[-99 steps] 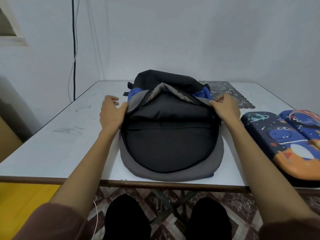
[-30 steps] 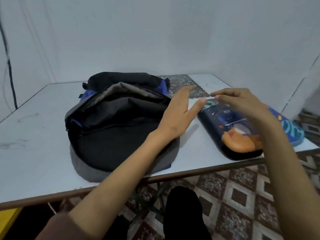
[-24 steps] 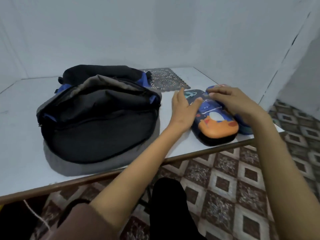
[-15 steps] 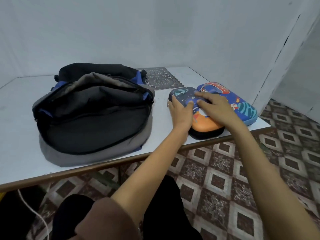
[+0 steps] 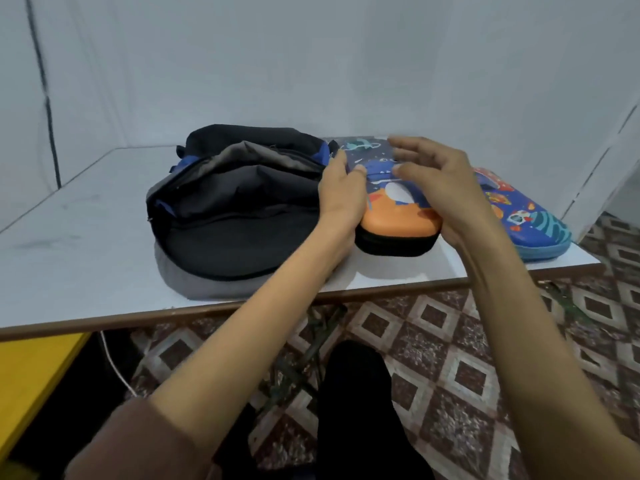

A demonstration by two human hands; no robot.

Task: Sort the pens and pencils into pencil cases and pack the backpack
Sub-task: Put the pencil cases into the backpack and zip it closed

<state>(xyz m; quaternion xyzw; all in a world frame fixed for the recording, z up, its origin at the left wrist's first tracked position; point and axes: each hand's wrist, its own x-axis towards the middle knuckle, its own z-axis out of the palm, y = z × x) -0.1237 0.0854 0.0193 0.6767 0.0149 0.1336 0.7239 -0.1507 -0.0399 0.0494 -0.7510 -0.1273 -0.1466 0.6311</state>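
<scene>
We had the dinosaur pencil case (image 5: 398,216) between our two hands, over the white table (image 5: 86,237) and just to the right of the backpack (image 5: 235,209). Its long axis ran away from us, with the orange end nearest and the dark blue end farthest. The bag's open mouth lay directly to its left and faced us, so we judged the coming move to be a short carry leftward into that opening.

Our left hand (image 5: 341,192) was nearer the bag and clasped the case's left edge, thumb over the lid and fingers along the side. Our right hand (image 5: 440,181) hung above the case's right half with its fingers spread and blurred. We could not tell whether its palm touched the shell, or whether the case's near end had left the table.

The case was a rounded oblong with a smooth moulded printed lid and a black fabric band round its side. It looked stiff enough to slide in whole. The backpack was soft and slumped, with dark lining, grey outer cloth and blue trim. A second pencil case (image 5: 523,216), blue with a pale edge, lay flat near the table's right corner.
</scene>
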